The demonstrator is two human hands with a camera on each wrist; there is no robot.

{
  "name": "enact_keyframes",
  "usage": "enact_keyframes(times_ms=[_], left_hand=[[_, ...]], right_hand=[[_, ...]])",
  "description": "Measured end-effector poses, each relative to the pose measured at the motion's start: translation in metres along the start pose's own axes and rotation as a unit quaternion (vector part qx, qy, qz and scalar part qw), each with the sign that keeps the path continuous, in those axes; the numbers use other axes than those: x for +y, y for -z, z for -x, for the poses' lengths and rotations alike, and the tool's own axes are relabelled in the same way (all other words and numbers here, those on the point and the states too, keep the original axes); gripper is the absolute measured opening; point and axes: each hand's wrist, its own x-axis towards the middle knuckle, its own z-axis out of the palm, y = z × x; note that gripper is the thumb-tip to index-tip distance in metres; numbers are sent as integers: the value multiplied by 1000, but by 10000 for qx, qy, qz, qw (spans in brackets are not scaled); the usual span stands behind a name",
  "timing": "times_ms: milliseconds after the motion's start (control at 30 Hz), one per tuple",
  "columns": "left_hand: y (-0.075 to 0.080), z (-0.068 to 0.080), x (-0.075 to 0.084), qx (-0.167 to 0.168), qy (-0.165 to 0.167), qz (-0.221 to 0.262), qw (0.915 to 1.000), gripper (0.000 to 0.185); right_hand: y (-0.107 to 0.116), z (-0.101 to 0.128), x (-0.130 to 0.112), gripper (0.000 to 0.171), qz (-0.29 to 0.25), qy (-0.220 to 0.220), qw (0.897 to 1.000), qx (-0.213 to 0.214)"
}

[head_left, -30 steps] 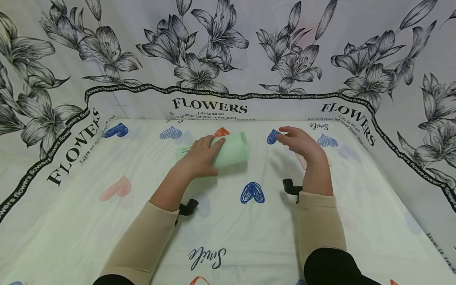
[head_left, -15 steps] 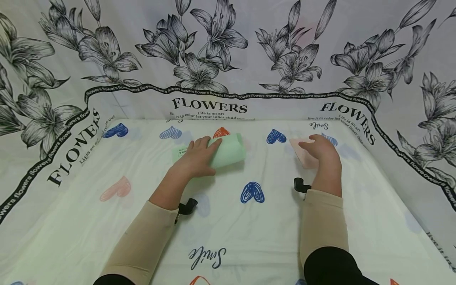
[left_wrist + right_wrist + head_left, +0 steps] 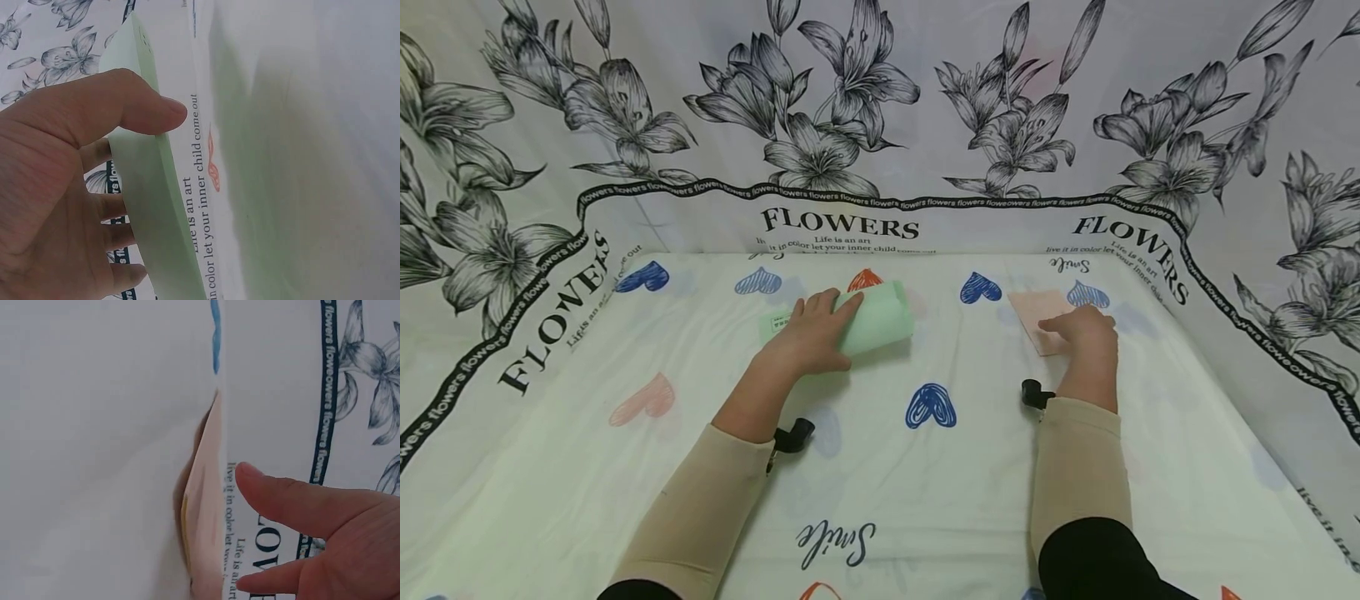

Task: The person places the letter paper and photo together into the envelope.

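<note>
My left hand (image 3: 808,333) grips a light green folded paper (image 3: 880,317), which has a small printed label at its left end. In the left wrist view, the thumb crosses the green paper (image 3: 153,187) and several fingertips reach its other edge, while a green shade falls on the cloth below. At the right, my right hand (image 3: 1086,329) hovers over a pale pink square of paper (image 3: 1030,312), covering its near right part. From the right wrist, the thumb and a finger of that hand (image 3: 337,531) stand apart, with the pink paper (image 3: 206,506) beyond the fingertips.
A white cloth (image 3: 850,467) printed with hearts and words covers the table. Behind it hangs a flower-print curtain (image 3: 880,108). Small black wrist mounts (image 3: 793,435) sit at both cuffs.
My right hand has moved right, from near the blue heart to over the pink paper, baring more of it. My left hand has shifted slightly left with the green folded paper.
</note>
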Motion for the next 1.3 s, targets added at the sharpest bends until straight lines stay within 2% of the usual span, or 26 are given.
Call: enact_keyframes(times_ms=[133,433,733,867,967,1167,1300], left_hand=[[0,0,-1,-13,8,32,10000,107],[0,0,-2,-16,-9,47,10000,106],[1,1,-1,-40,18,56,10000,105],[1,2,0,-50,44,73,10000,105],[1,1,-1,-44,41,44,10000,106],[0,0,-1,-40,39,24,10000,105],[0,0,-1,-33,33,22,10000,105]], right_hand=[[-2,-2,12,85,112,-298,9993,185],[1,-4,13,69,330,-256,9991,-35],[1,-6,9,71,72,-423,9991,-15],[2,-9,9,63,-332,-290,9990,66],[4,-12,7,62,-858,-122,9962,129],[7,-8,1,65,-2145,293,9760,216],[9,-1,-5,64,-2561,521,9647,307]])
